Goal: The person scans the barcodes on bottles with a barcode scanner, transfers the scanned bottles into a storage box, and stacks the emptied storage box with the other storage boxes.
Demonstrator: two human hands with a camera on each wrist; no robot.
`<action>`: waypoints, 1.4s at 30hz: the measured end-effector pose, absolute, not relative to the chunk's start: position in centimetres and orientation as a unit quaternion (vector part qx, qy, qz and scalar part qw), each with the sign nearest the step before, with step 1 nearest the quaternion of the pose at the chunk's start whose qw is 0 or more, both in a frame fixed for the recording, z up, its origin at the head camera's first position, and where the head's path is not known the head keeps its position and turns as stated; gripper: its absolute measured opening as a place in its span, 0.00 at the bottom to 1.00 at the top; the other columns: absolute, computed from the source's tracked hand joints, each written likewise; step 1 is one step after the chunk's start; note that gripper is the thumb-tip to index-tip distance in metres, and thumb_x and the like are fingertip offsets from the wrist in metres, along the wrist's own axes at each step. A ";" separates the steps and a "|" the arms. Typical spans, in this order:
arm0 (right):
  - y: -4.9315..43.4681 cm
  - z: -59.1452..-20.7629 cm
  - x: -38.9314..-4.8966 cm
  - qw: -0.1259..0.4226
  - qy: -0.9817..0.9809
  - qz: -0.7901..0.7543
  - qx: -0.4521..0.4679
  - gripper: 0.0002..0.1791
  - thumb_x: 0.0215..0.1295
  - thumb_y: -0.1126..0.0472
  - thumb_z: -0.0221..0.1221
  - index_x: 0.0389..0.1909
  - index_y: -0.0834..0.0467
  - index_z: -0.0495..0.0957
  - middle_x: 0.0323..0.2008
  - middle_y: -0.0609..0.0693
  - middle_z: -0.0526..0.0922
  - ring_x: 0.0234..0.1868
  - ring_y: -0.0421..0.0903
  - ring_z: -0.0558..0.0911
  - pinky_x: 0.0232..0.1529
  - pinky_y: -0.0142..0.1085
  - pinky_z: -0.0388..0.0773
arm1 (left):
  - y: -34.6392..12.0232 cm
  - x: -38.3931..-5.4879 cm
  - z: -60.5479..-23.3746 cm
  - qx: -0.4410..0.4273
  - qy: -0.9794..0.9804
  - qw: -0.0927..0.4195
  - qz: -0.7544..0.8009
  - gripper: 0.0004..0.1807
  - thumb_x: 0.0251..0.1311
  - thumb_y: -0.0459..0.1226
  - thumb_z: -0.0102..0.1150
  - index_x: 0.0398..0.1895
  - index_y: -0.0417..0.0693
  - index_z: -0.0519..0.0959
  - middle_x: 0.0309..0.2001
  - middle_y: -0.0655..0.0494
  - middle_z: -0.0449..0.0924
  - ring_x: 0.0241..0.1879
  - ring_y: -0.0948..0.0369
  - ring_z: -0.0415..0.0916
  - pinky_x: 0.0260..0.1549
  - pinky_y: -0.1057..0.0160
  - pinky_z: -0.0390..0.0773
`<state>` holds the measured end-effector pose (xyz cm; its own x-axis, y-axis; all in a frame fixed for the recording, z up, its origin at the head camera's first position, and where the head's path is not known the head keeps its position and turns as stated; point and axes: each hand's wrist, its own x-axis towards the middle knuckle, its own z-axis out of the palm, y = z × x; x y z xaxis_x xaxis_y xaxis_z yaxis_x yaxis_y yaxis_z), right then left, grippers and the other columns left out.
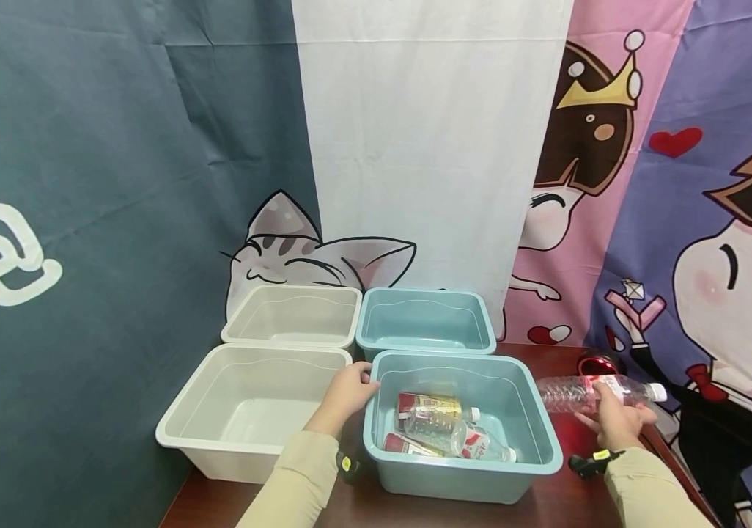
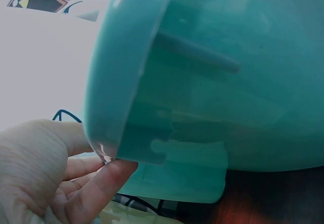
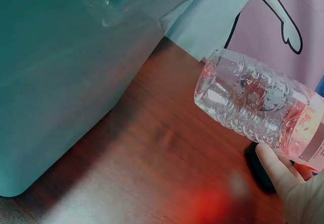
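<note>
My left hand point(image 1: 348, 396) pinches the rim of the front blue plastic bin point(image 1: 448, 480) at its left back corner. In the left wrist view, thumb and fingers lie on either side of that rim point(image 2: 109, 82). To the right of the bin, my right hand point(image 1: 618, 425) grips a clear plastic bottle point(image 1: 561, 394) by its labelled middle. The bottle lies sideways, white cap to the right and ribbed base toward the bin. Inside the bin lie several items, including a clear bottle point(image 1: 435, 431) and a bottle with a red and yellow label point(image 1: 432, 405).
A front cream bin point(image 1: 198, 444) stands left of the blue one. Behind them are a back cream bin point(image 1: 290, 342) and a back blue bin point(image 1: 425, 350). A dark object with a red glow point(image 1: 596, 361) sits behind the held bottle. Printed curtains point(image 1: 435, 147) hang behind the brown table point(image 1: 211, 506).
</note>
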<state>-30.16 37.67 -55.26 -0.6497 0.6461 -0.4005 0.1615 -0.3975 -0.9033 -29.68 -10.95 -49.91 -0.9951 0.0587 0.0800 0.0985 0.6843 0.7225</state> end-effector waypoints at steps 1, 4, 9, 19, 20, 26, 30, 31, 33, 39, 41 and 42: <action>37.7 -54.9 -30.2 0.165 -0.523 0.743 -0.384 0.52 0.60 0.48 0.69 0.64 0.51 0.34 0.57 0.55 0.52 0.22 0.47 0.85 0.33 0.47 0.86 | -10.9 -29.7 -49.9 -0.043 -0.917 0.025 -0.396 0.23 0.62 0.37 0.68 0.59 0.36 0.78 0.39 0.50 0.82 0.39 0.56 0.79 0.43 0.53 0.85; 37.8 -53.8 -30.4 0.167 -0.520 0.747 -0.379 0.52 0.60 0.49 0.69 0.63 0.50 0.34 0.58 0.54 0.51 0.22 0.47 0.85 0.34 0.48 0.86 | -10.9 -29.6 -49.8 -0.044 -0.917 0.025 -0.396 0.24 0.62 0.37 0.68 0.59 0.35 0.78 0.39 0.50 0.82 0.39 0.55 0.80 0.43 0.52 0.85; 37.9 -51.9 -30.7 0.174 -0.501 0.760 -0.375 0.48 0.61 0.52 0.68 0.61 0.49 0.36 0.55 0.52 0.53 0.24 0.45 0.85 0.33 0.49 0.86 | -11.0 -29.5 -49.9 -0.045 -0.916 0.024 -0.399 0.24 0.62 0.37 0.68 0.59 0.35 0.78 0.38 0.50 0.82 0.39 0.56 0.80 0.42 0.52 0.85; 36.6 -49.0 -31.3 0.171 -0.487 0.783 -0.347 0.44 0.64 0.52 0.66 0.61 0.46 0.38 0.57 0.47 0.54 0.29 0.45 0.86 0.34 0.50 0.86 | -11.1 -29.6 -50.1 -0.046 -0.915 0.021 -0.400 0.24 0.62 0.37 0.68 0.60 0.36 0.78 0.39 0.50 0.82 0.38 0.56 0.79 0.41 0.54 0.85; 36.5 -48.9 -31.5 0.172 -0.486 0.786 -0.342 0.45 0.64 0.52 0.66 0.61 0.46 0.38 0.56 0.47 0.54 0.29 0.46 0.86 0.34 0.50 0.86 | -11.1 -29.6 -50.2 -0.044 -0.915 0.020 -0.402 0.24 0.63 0.37 0.68 0.60 0.36 0.78 0.39 0.50 0.82 0.38 0.56 0.79 0.41 0.54 0.86; 35.7 -48.1 -32.1 0.173 -0.483 0.797 -0.319 0.44 0.64 0.53 0.67 0.60 0.47 0.39 0.53 0.48 0.58 0.26 0.48 0.87 0.34 0.50 0.86 | -11.1 -29.5 -50.2 -0.045 -0.911 0.018 -0.409 0.24 0.62 0.37 0.68 0.59 0.36 0.78 0.39 0.50 0.82 0.39 0.56 0.80 0.40 0.55 0.86; 35.3 -47.4 -32.3 0.170 -0.482 0.803 -0.308 0.44 0.64 0.53 0.67 0.60 0.47 0.39 0.52 0.47 0.59 0.27 0.48 0.87 0.34 0.50 0.86 | -11.1 -29.6 -50.3 -0.051 -0.911 0.021 -0.410 0.24 0.62 0.37 0.68 0.59 0.35 0.78 0.39 0.50 0.82 0.38 0.56 0.80 0.38 0.55 0.85; 35.1 -47.2 -32.4 0.171 -0.482 0.803 -0.307 0.44 0.64 0.53 0.68 0.59 0.47 0.39 0.52 0.47 0.59 0.27 0.48 0.87 0.35 0.50 0.86 | -11.1 -29.6 -50.3 -0.052 -0.911 0.021 -0.409 0.24 0.62 0.37 0.68 0.59 0.35 0.78 0.39 0.50 0.82 0.38 0.56 0.80 0.38 0.56 0.85; 34.8 -46.9 -32.7 0.174 -0.482 0.803 -0.305 0.44 0.63 0.54 0.68 0.59 0.47 0.40 0.52 0.46 0.58 0.27 0.47 0.87 0.35 0.50 0.86 | -11.1 -29.6 -50.4 -0.052 -0.910 0.022 -0.410 0.24 0.62 0.36 0.68 0.59 0.35 0.78 0.39 0.50 0.82 0.38 0.56 0.80 0.38 0.56 0.85; 33.6 -46.0 -33.7 0.178 -0.474 0.812 -0.289 0.43 0.63 0.57 0.68 0.57 0.48 0.40 0.52 0.48 0.60 0.27 0.48 0.86 0.35 0.50 0.86 | -11.2 -29.6 -50.3 -0.048 -0.908 0.020 -0.417 0.24 0.62 0.36 0.68 0.59 0.35 0.78 0.39 0.50 0.82 0.38 0.56 0.79 0.36 0.56 0.86; 33.0 -45.7 -34.0 0.176 -0.472 0.816 -0.284 0.42 0.63 0.57 0.68 0.57 0.47 0.41 0.51 0.48 0.61 0.29 0.48 0.87 0.36 0.51 0.85 | -11.2 -29.6 -50.3 -0.048 -0.908 0.021 -0.417 0.24 0.62 0.36 0.68 0.59 0.35 0.78 0.39 0.50 0.81 0.38 0.56 0.79 0.36 0.56 0.86; 32.7 -45.5 -34.2 0.175 -0.473 0.817 -0.280 0.43 0.63 0.57 0.69 0.58 0.47 0.40 0.51 0.48 0.61 0.30 0.47 0.87 0.36 0.52 0.85 | -11.2 -29.6 -50.3 -0.048 -0.908 0.022 -0.416 0.24 0.62 0.36 0.68 0.59 0.35 0.78 0.39 0.50 0.81 0.37 0.56 0.79 0.37 0.56 0.86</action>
